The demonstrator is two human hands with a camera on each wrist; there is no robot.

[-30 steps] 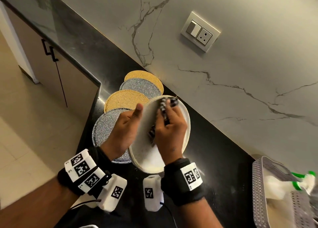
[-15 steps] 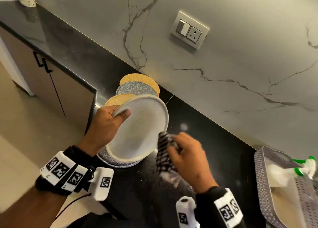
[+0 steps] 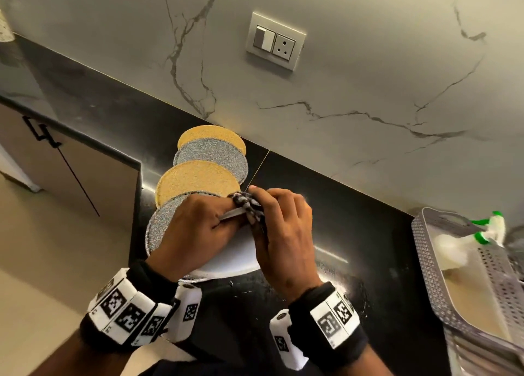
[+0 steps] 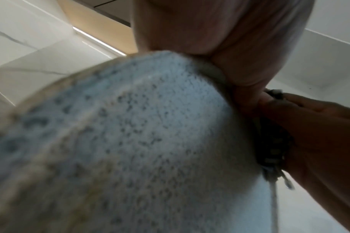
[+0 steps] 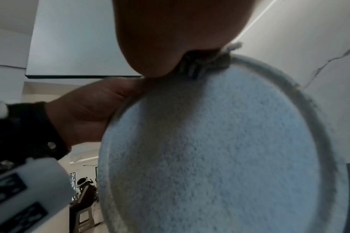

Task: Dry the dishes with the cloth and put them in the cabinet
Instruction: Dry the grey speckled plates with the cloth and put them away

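A speckled white plate (image 3: 232, 258) is held above the black counter (image 3: 354, 233), with its back towards the head camera. My left hand (image 3: 198, 225) grips its far left rim, fingers curled over the edge. My right hand (image 3: 279, 228) holds the black-and-white checked cloth (image 3: 246, 205) pressed over the plate's top rim beside the left hand. In the left wrist view the plate (image 4: 140, 141) fills the frame and the cloth (image 4: 271, 151) sits at its right edge. In the right wrist view the plate's face (image 5: 220, 149) shows with the cloth (image 5: 202, 66) on its top edge.
Several gold and silver glitter round mats (image 3: 198, 177) lie overlapping on the counter behind the hands, against the marble wall. A grey perforated basket (image 3: 459, 276) with a green-tipped spray bottle (image 3: 487, 229) stands at the right. A lower cabinet door with a black handle (image 3: 42, 134) is at the left.
The plate has been turned so its back faces up. My right hand, away from the plate half a second ago, has brought the cloth back onto the plate's far rim next to my left hand.
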